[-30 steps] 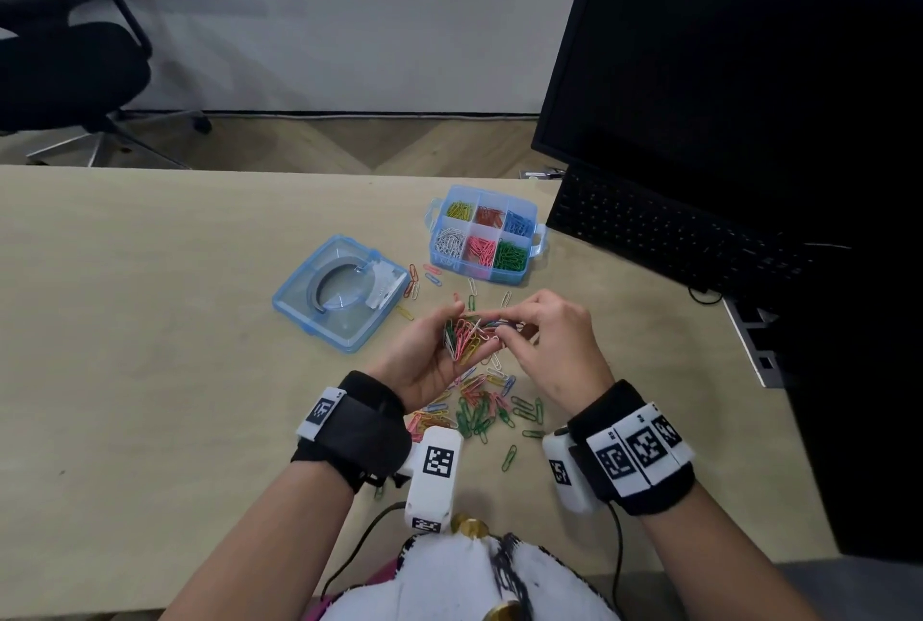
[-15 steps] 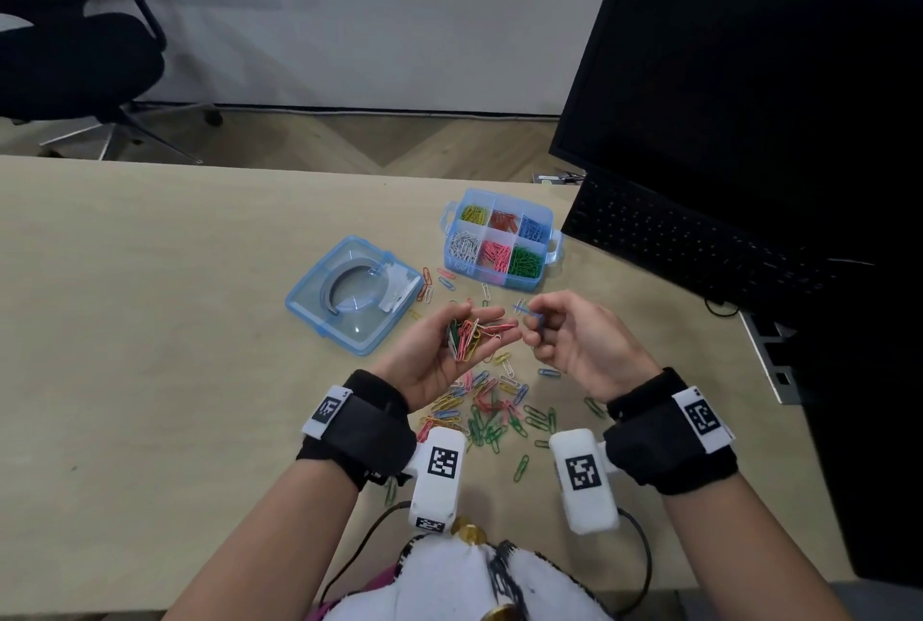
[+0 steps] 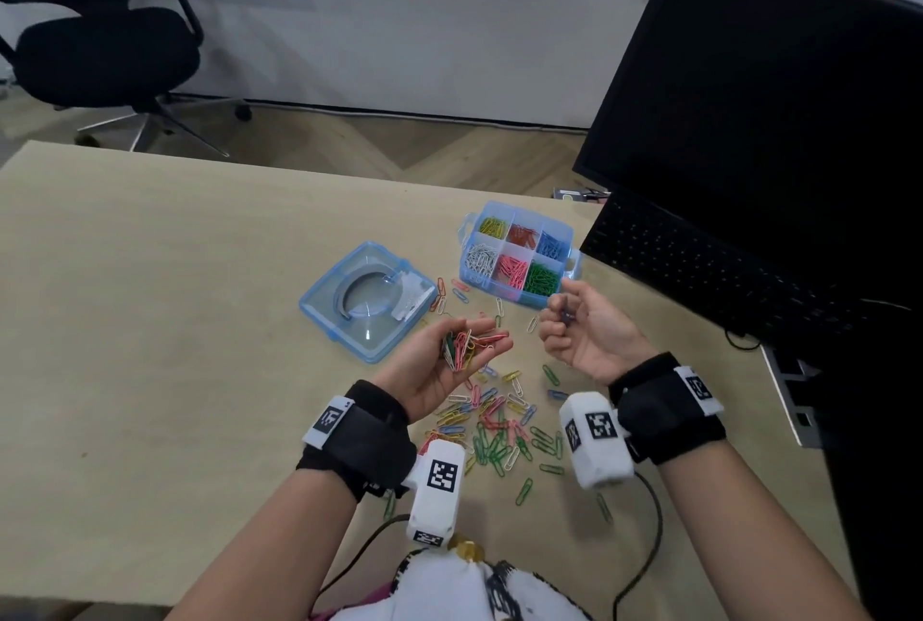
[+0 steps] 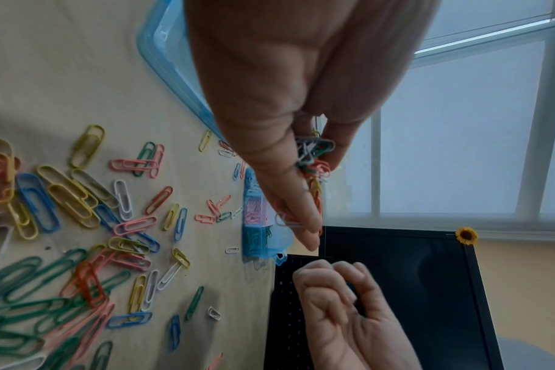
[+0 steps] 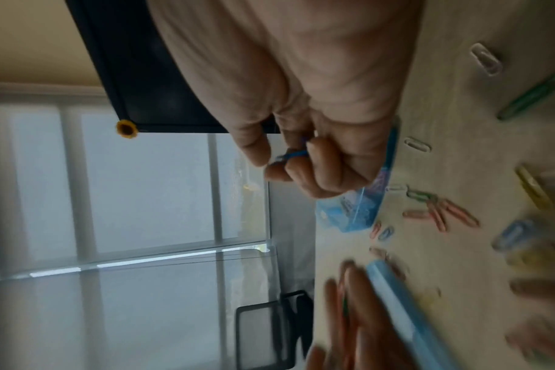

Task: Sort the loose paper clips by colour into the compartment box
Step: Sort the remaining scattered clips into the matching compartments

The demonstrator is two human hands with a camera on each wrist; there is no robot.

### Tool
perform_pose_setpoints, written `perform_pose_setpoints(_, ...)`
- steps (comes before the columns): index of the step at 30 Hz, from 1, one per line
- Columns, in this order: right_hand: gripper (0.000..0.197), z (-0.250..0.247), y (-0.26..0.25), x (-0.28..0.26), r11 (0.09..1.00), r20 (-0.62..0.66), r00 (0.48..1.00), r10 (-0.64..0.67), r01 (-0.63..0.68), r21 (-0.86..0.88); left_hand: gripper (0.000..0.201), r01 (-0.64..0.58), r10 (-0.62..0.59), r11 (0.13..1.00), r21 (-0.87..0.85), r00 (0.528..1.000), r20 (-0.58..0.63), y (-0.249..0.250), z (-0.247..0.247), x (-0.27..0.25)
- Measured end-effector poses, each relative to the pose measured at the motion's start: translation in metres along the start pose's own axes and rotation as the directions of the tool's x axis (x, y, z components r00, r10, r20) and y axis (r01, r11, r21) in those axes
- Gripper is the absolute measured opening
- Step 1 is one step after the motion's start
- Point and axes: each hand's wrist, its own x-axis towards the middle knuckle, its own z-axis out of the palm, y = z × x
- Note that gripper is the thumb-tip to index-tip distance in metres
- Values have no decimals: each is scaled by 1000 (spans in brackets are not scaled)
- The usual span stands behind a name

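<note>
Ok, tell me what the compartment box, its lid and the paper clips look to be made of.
Compartment box: translucent light-blue plastic, it seems; the sorted clips show through its walls.
Lid: clear glossy plastic with a blue rim, lying flat on the desk; light reflects off it.
Paper clips: probably wire under a smooth coloured coating, judging by the thin bent loops in solid green, pink, yellow, blue and white. The metal itself does not show.
</note>
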Motion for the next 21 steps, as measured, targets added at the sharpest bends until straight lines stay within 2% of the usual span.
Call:
perform_pose_setpoints(2,30,-6,-11,26,992,-119,993,-26,10,-129,35,-7,7,1000,-1,1000,-6,2,-2,1)
perform_pose_setpoints(5,25,-4,-34,66,882,-313,930,-190,21,-471,35,-7,7,1000,-12,1000,-16,5,-4,4)
perform_pose_setpoints(7,21,0,-52,87,830,-365,885,-288,40,-556,36,-1,1,1000,-26,1000,-17,7,-4,6)
perform_pose_setpoints(9,17,4,-70,101,837,-366,872,-326,87,-540,38,3,-4,999,-42,1000,-19,8,-2,9)
perform_pose_setpoints(12,25,6,-86,112,803,-316,892,-323,81,-591,39,6,-6,999,-53,1000,-13,12,1,12)
perform_pose_setpoints(13,34,5,-88,113,739,-306,883,-357,67,-670,39,9,-10,999,-53,1000,-11,13,1,13)
perform_pose_setpoints(14,39,7,-87,109,635,-274,865,-421,65,-770,39,12,-12,999,-52,1000,-9,14,2,14)
perform_pose_setpoints(16,29,18,-77,90,429,-130,843,-522,128,-894,40,5,-5,999,-53,1000,-3,15,4,15)
perform_pose_setpoints(19,10,41,-47,45,282,156,869,-469,315,-906,40,-26,25,996,-87,1000,-12,17,7,19)
perform_pose_setpoints(21,3,54,-26,18,213,263,870,-417,374,-903,39,-72,69,993,-95,997,-41,17,9,22)
